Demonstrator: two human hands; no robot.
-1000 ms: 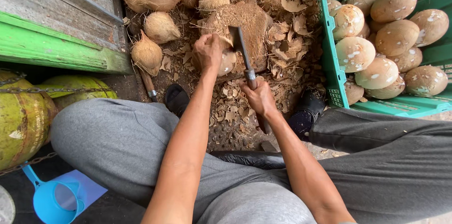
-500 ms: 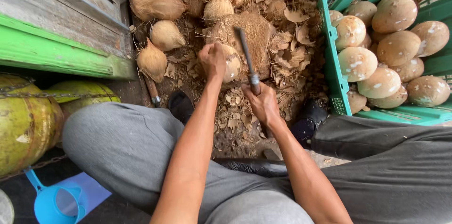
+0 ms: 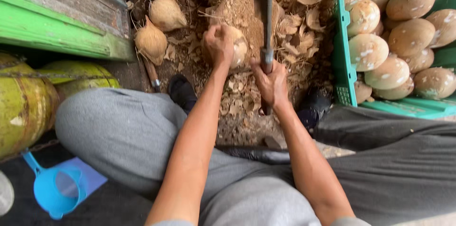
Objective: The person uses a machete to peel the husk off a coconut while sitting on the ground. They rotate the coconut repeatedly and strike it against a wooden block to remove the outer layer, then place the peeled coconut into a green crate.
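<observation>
My left hand [image 3: 218, 44] grips a partly husked coconut [image 3: 238, 47] on the ground between my feet. My right hand [image 3: 270, 82] is closed around the handle of a long cleaver [image 3: 262, 10]. Its dark blade stands raised and points away from me, just right of the coconut. Brown husk chips [image 3: 240, 98] litter the ground under both hands.
Several fibrous brown coconuts [image 3: 164, 12] lie at the upper left beside a green wooden board [image 3: 57, 31]. A green plastic crate [image 3: 341, 60] on the right holds several peeled coconuts [image 3: 389, 71]. Green coconuts [image 3: 19, 102] and a blue scoop [image 3: 54, 190] sit at the left.
My right hand has lifted the cleaver, so the blade now stands higher and closer to the camera. My left hand has kept its grip on the coconut.
</observation>
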